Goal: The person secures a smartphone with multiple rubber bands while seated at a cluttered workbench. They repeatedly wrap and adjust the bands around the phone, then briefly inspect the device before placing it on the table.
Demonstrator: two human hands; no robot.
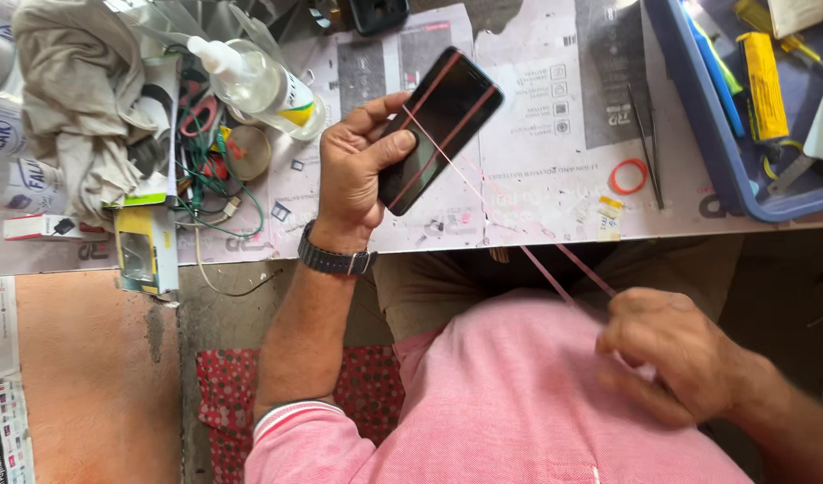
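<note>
Above the worktop [537, 193], left hand [357, 170] grips phone [440, 128]; right hand [676, 354] pinches stretched rubber band [555, 269] below phone.

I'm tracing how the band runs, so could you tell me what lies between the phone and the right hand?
In the head view, a stretched rubber band spans from the phone in the left hand to the right hand, crossing the paper-covered bench edge.

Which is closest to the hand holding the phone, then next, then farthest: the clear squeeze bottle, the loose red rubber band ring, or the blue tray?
From the left hand:
1. Clear squeeze bottle, just up and left of it, among the clutter.
2. Loose red rubber band ring, on the paper to the right, beyond the phone.
3. Blue tray, farthest right, at the bench's edge.
</note>
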